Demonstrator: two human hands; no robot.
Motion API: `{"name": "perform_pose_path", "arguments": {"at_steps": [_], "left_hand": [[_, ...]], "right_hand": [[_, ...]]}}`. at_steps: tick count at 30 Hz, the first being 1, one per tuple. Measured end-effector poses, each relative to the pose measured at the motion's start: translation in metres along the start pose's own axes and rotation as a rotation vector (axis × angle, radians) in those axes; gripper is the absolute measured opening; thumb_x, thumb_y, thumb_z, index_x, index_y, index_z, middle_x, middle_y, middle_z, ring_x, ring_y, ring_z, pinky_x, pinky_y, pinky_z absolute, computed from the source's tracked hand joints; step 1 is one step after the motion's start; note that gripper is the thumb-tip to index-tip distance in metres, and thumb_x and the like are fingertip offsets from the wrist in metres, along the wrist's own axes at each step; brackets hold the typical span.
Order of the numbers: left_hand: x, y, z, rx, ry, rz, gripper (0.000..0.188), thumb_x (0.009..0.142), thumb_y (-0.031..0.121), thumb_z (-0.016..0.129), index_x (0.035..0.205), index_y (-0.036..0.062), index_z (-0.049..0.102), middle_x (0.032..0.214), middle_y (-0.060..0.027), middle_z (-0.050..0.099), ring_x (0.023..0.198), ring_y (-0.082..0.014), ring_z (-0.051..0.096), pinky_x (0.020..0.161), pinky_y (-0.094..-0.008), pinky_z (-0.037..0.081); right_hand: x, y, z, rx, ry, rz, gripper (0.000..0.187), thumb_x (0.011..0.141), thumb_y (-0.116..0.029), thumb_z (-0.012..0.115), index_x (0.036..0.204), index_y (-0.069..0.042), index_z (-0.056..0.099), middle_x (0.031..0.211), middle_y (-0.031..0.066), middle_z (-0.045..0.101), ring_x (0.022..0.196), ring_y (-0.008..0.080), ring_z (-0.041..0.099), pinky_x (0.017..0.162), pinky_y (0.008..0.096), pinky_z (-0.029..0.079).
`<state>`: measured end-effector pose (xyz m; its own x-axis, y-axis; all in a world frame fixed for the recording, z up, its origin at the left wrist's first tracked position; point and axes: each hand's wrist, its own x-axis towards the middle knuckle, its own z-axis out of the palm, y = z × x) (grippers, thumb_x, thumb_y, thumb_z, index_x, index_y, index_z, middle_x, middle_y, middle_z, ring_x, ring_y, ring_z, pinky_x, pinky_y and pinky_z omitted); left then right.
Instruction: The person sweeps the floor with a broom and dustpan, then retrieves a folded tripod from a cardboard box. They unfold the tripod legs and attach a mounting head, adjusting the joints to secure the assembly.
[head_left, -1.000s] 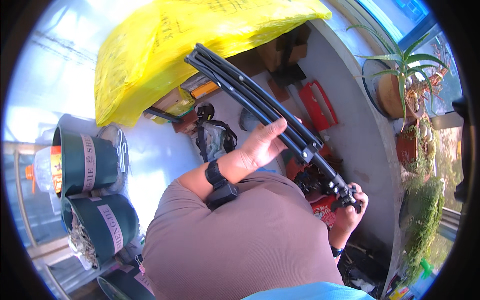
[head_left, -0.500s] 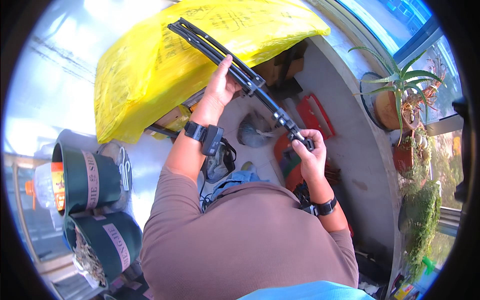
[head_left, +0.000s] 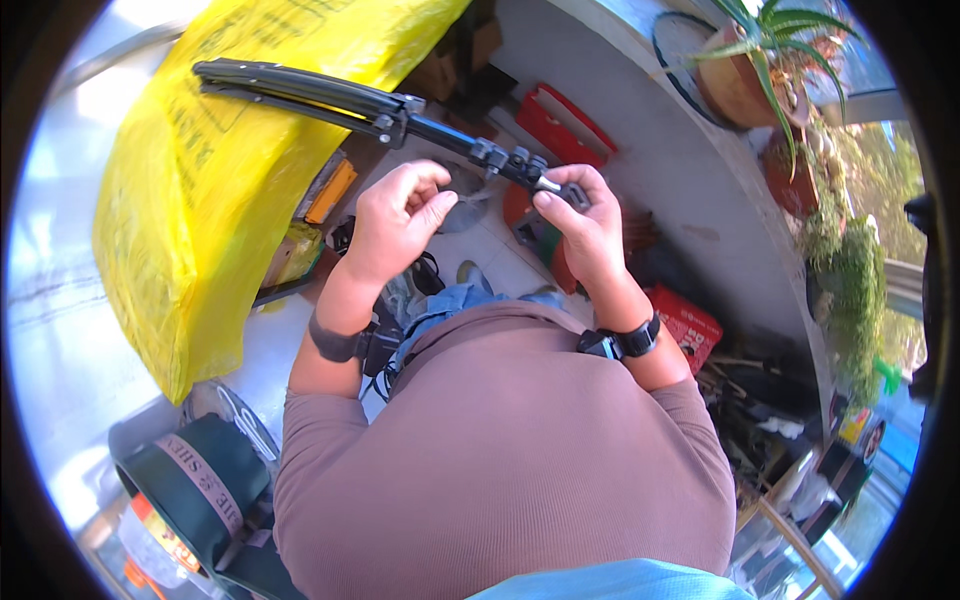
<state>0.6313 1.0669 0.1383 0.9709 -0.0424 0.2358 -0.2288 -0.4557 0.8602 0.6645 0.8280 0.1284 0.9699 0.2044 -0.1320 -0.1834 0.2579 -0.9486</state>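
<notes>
A folded black tripod [head_left: 310, 95] stretches across the upper middle, its legs bundled together and pointing to the far left over a yellow plastic sheet [head_left: 150, 250]. My right hand [head_left: 590, 225] grips its head end, thumb and fingers pinched around the small clamp-like part there. Just nearer than the tripod's middle, my left hand [head_left: 395, 220] is off it, fingers loosely curled with a gap before the thumb and nothing seen between them. Both wrists wear black strapped devices.
A potted aloe [head_left: 735, 75] and trailing green plants [head_left: 855, 300] line the ledge at right. Dark green pots [head_left: 200, 480] stand at lower left. Below the tripod are a red object [head_left: 565, 125] and a grey bag. A red box [head_left: 685, 325] lies beyond my right wrist.
My left hand has let go of the tripod's legs and come back nearer. The tripod has swung flatter, its leg end moving left, while my right hand keeps its hold. The view has turned.
</notes>
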Motion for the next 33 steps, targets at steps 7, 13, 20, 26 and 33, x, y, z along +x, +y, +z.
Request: {"name": "perform_pose_path", "arguments": {"at_steps": [7,13,20,26,33], "left_hand": [[0.046,0.045,0.024,0.660,-0.100,0.594,0.054,0.072,0.010,0.076,0.124,0.0073,0.059,0.128,-0.0132,0.057,0.121,-0.0278,0.052,0.104,-0.0422,0.035],[0.056,0.039,0.033,0.631,-0.216,0.619,0.039,0.074,0.010,0.077,0.111,0.0043,0.066,0.097,-0.0093,0.065,0.092,-0.0263,0.062,0.084,-0.0375,0.047],[0.053,0.036,0.035,0.551,-0.187,0.582,0.048,0.065,0.000,0.077,0.111,0.0072,0.064,0.099,-0.0097,0.065,0.093,-0.0304,0.060,0.085,-0.0392,0.047],[0.054,0.033,0.038,0.590,-0.152,0.633,0.050,0.068,0.013,0.080,0.117,0.0101,0.065,0.093,-0.0058,0.063,0.090,-0.0245,0.061,0.083,-0.0371,0.046],[0.057,0.026,0.043,0.565,-0.138,0.653,0.052,0.071,0.016,0.078,0.122,0.0167,0.066,0.091,-0.0056,0.061,0.088,-0.0234,0.058,0.080,-0.0378,0.044]], "right_hand": [[-0.007,0.005,-0.005,0.014,-0.046,-0.005,0.039,0.075,-0.009,0.082,0.107,-0.006,0.061,0.099,0.0029,0.060,0.087,0.0114,0.059,0.080,0.0249,0.051],[-0.017,0.013,-0.026,0.075,-0.097,-0.044,0.046,0.078,0.001,0.077,0.118,-0.007,0.056,0.113,0.0079,0.060,0.100,0.0181,0.063,0.093,0.0333,0.052],[-0.027,0.022,-0.043,0.173,-0.154,-0.089,0.046,0.076,0.010,0.069,0.113,-0.011,0.054,0.119,0.0068,0.057,0.105,0.0210,0.061,0.092,0.0348,0.051],[-0.037,0.015,-0.048,0.492,-0.136,-0.031,0.052,0.079,0.006,0.071,0.124,-0.011,0.052,0.115,0.0110,0.059,0.110,0.0265,0.062,0.101,0.0440,0.049],[-0.038,0.012,-0.042,0.242,-0.067,-0.027,0.057,0.080,0.007,0.071,0.132,-0.006,0.052,0.115,0.0113,0.059,0.110,0.0286,0.064,0.099,0.0424,0.050]]}}
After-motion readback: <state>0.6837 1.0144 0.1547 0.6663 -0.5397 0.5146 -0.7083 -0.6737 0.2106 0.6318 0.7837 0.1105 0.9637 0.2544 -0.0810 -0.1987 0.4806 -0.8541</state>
